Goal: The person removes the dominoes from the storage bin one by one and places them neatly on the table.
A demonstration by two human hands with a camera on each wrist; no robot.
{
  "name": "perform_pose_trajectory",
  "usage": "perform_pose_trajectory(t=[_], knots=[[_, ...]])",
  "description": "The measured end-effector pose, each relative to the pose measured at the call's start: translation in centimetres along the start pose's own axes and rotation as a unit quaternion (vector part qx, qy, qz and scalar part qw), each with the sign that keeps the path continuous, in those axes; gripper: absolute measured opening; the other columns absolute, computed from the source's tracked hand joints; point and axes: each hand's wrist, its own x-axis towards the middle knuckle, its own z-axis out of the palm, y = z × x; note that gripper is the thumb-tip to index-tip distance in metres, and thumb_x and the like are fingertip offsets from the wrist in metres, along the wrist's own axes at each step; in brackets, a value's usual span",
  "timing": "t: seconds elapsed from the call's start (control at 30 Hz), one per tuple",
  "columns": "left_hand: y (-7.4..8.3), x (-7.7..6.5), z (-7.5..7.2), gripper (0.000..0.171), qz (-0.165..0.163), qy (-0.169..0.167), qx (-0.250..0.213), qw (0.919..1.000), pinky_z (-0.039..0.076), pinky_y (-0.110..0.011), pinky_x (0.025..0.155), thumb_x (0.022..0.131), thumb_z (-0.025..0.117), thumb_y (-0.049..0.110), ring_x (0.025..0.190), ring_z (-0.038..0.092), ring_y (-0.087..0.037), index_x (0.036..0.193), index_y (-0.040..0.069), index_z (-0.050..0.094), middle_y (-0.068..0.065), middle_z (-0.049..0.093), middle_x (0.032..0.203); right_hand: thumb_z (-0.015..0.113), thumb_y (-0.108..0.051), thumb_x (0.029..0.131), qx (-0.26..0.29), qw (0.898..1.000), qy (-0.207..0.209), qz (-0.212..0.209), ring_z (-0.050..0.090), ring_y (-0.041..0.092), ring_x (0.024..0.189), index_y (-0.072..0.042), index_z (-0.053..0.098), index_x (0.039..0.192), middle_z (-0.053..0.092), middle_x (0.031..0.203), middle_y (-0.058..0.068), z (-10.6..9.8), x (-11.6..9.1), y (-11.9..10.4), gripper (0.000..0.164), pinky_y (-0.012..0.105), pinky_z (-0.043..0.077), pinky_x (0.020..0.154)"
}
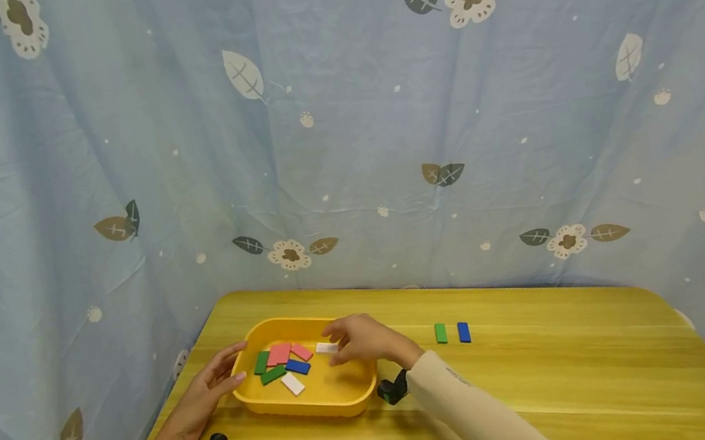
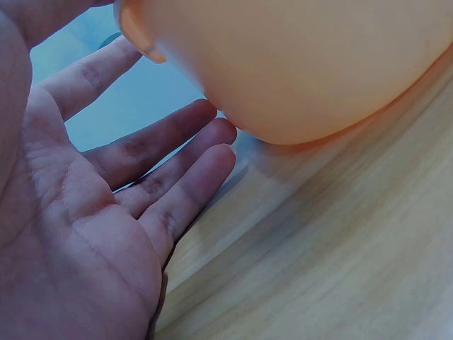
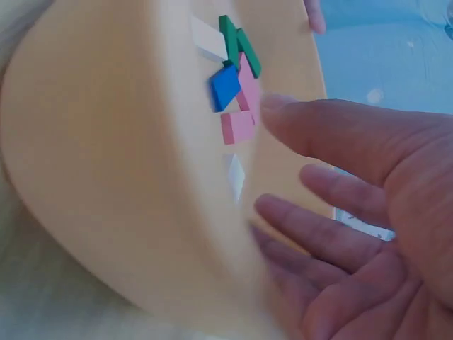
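A yellow plastic bin (image 1: 315, 407) holds several small flat blocks: pink blocks (image 1: 279, 354), green blocks (image 1: 273, 375), a blue block (image 1: 297, 367) and two white ones. My left hand (image 1: 203, 396) is at the bin's left end, fingers spread and fairly straight; in the left wrist view its fingertips are right at the outer wall. Over the bin's right side is my right hand (image 1: 363, 340), thumb and fingers apart around a white block (image 1: 326, 348). In the right wrist view that white block (image 3: 236, 177) lies just beyond the fingertips, with nothing between them.
On the yellow wood-grain table (image 1: 563, 371), right of the bin, a green block (image 1: 440, 333) and a blue block (image 1: 464, 332) stand side by side. A blue curtain (image 1: 365, 131) with leaf and flower prints hangs behind the table and along its left.
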Motion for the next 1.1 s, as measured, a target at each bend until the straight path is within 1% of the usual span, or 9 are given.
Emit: perform_pose_trajectory(t=[0.13, 0.3, 0.43, 0.5, 0.57, 0.67, 0.8, 0.93, 1.1], knots=[[0.0, 0.0, 0.0, 0.061, 0.002, 0.001, -0.004, 1.0000, 0.045, -0.019, 0.098, 0.104, 0.063, 0.022, 0.129, 0.046, -0.003, 0.159, 0.021, 0.038, -0.015, 0.030, 0.163, 0.084, -0.026, 0.089, -0.043, 0.999, -0.018, 0.016, 0.069, 0.021, 0.106, -0.004, 0.064, 0.139, 0.070, 0.126, 0.014, 0.0, 0.5, -0.5, 0.058, 0.030, 0.054, 0.092], [0.0, 0.1, 0.0, 0.061, -0.001, -0.001, -0.006, 1.0000, 0.044, -0.017, 0.098, 0.104, 0.063, 0.022, 0.131, 0.044, -0.003, 0.160, 0.021, 0.038, -0.014, 0.028, 0.165, 0.083, -0.027, 0.089, -0.067, 0.996, -0.030, 0.044, 0.067, 0.019, 0.107, -0.003, 0.065, 0.138, 0.072, 0.123, 0.011, 0.4, 1.0, -0.8, 0.057, 0.031, 0.053, 0.094], [0.0, 0.0, -0.1, 0.060, 0.003, -0.002, -0.003, 1.0000, 0.043, -0.016, 0.098, 0.105, 0.063, 0.021, 0.132, 0.043, -0.003, 0.160, 0.021, 0.038, -0.013, 0.028, 0.165, 0.083, -0.021, 0.089, -0.076, 0.996, -0.026, 0.047, 0.067, 0.020, 0.108, -0.002, 0.067, 0.135, 0.074, 0.118, 0.009, 0.8, 1.4, -0.8, 0.053, 0.031, 0.053, 0.095], [-0.1, 0.0, -0.1, 0.060, 0.006, -0.001, -0.004, 1.0000, 0.043, -0.016, 0.098, 0.105, 0.062, 0.021, 0.140, 0.039, -0.013, 0.159, 0.021, 0.038, -0.012, 0.027, 0.165, 0.084, -0.016, 0.088, -0.080, 0.995, -0.024, 0.048, 0.068, 0.017, 0.100, -0.003, 0.067, 0.134, 0.075, 0.111, 0.007, 1.0, 1.5, -0.8, 0.051, 0.028, 0.053, 0.090], [-0.1, -0.1, -0.1, 0.060, 0.007, -0.001, -0.006, 1.0000, 0.042, -0.015, 0.098, 0.105, 0.062, 0.021, 0.146, 0.033, -0.023, 0.159, 0.021, 0.038, -0.011, 0.027, 0.166, 0.085, -0.011, 0.085, -0.082, 0.995, -0.024, 0.053, 0.065, 0.014, 0.086, -0.005, 0.068, 0.133, 0.074, 0.100, 0.004, 1.3, 1.6, -0.8, 0.051, 0.025, 0.054, 0.078], [-0.2, 0.0, -0.1, 0.060, 0.007, 0.000, -0.007, 1.0000, 0.042, -0.014, 0.098, 0.105, 0.063, 0.021, 0.150, 0.024, -0.032, 0.159, 0.021, 0.039, -0.010, 0.026, 0.166, 0.086, -0.005, 0.082, -0.094, 0.994, -0.022, 0.058, 0.054, 0.010, 0.068, -0.006, 0.069, 0.132, 0.067, 0.082, 0.000, 1.7, 1.6, -0.9, 0.052, 0.022, 0.047, 0.063], [-0.1, -0.1, 0.0, 0.060, 0.006, 0.000, -0.004, 1.0000, 0.042, -0.015, 0.099, 0.105, 0.063, 0.022, 0.141, 0.037, -0.015, 0.159, 0.022, 0.038, -0.011, 0.027, 0.166, 0.087, -0.007, 0.082, -0.133, 0.990, -0.014, 0.041, 0.048, 0.008, 0.062, -0.007, 0.072, 0.128, 0.058, 0.072, -0.006, 2.1, 1.5, -0.9, 0.049, 0.020, 0.041, 0.060], [0.0, -0.2, 0.0, 0.060, 0.002, 0.003, -0.001, 1.0000, 0.042, -0.015, 0.098, 0.105, 0.063, 0.022, 0.136, 0.041, -0.008, 0.160, 0.022, 0.038, -0.012, 0.028, 0.165, 0.087, -0.012, 0.083, -0.144, 0.989, -0.007, 0.035, 0.053, 0.007, 0.063, -0.007, 0.073, 0.126, 0.062, 0.072, -0.007, 2.4, 1.5, -0.8, 0.045, 0.020, 0.045, 0.061], [0.1, -0.1, 0.2, 0.061, -0.003, 0.009, 0.002, 1.0000, 0.041, -0.014, 0.098, 0.104, 0.064, 0.023, 0.144, 0.033, -0.024, 0.159, 0.022, 0.038, -0.012, 0.028, 0.165, 0.089, -0.024, 0.083, -0.160, 0.986, 0.016, 0.051, 0.059, 0.011, 0.075, -0.007, 0.076, 0.122, 0.075, 0.096, 0.002, 2.8, 1.4, -0.8, 0.044, 0.022, 0.051, 0.070]])
